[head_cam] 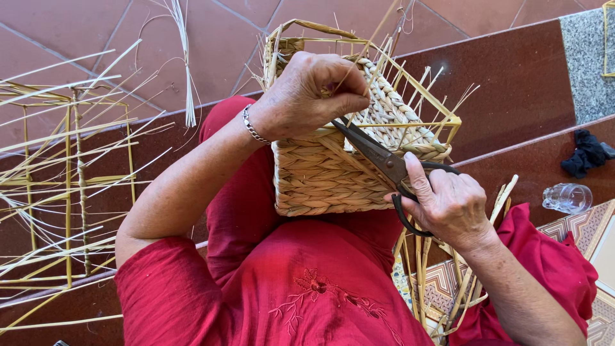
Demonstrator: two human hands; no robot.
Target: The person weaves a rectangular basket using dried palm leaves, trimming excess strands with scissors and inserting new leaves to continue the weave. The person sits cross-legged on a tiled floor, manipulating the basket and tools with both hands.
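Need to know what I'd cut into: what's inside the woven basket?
Inside the woven basket, only the braided far wall and yellow frame rods show. The left hand covers the near opening, so its bottom is hidden. Scissors reach over the rim.

One woven basket [320, 176], one pair of scissors [378, 160], one bare frame [67, 186], one glass jar [568, 197], one dark cloth [586, 152], one bracelet [252, 127].

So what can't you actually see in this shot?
Head view only:
- Scissors: tips hidden under the left hand; handle loops mostly covered by the right hand.
- Basket: inside and bottom hidden by its own woven wall.
- Frame of straw: cut off by the left edge.
- Clear bottle: too small to tell its contents.
- Dark cloth: bunched, kind unclear.
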